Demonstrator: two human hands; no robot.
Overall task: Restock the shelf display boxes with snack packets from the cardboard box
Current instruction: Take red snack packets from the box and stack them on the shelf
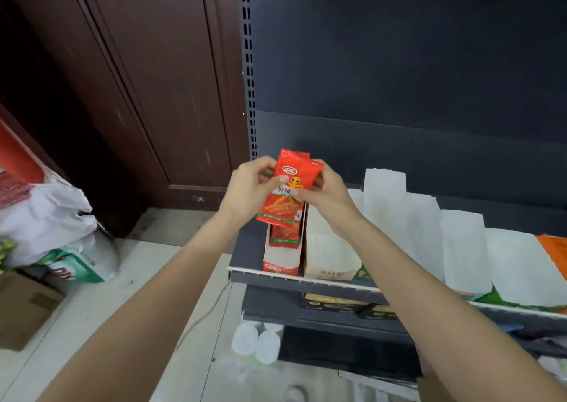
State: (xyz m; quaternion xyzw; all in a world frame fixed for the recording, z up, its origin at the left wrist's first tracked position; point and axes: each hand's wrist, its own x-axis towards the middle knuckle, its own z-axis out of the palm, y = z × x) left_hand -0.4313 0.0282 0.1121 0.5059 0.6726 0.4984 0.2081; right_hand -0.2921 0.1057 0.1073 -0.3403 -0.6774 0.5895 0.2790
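A stack of red snack packets (287, 187) is held upright between both my hands, just above a narrow red-fronted display box (280, 256) at the left end of the dark shelf (245, 274). My left hand (250, 190) grips the stack's left side and my right hand (322, 193) grips its right side. More red packets (285, 236) stand inside that display box, at its back. To its right stands a white display box (333, 260) with nothing visible inside. A cardboard box (21, 309) sits on the floor at the far left.
Several white display boxes (460, 248) line the shelf to the right, ending at an orange one (555, 248). A lower shelf (322, 315) holds a dark box. White bottle caps (257, 342) sit below. Bags (46, 214) lie on the floor left, by a brown wooden door (153, 79).
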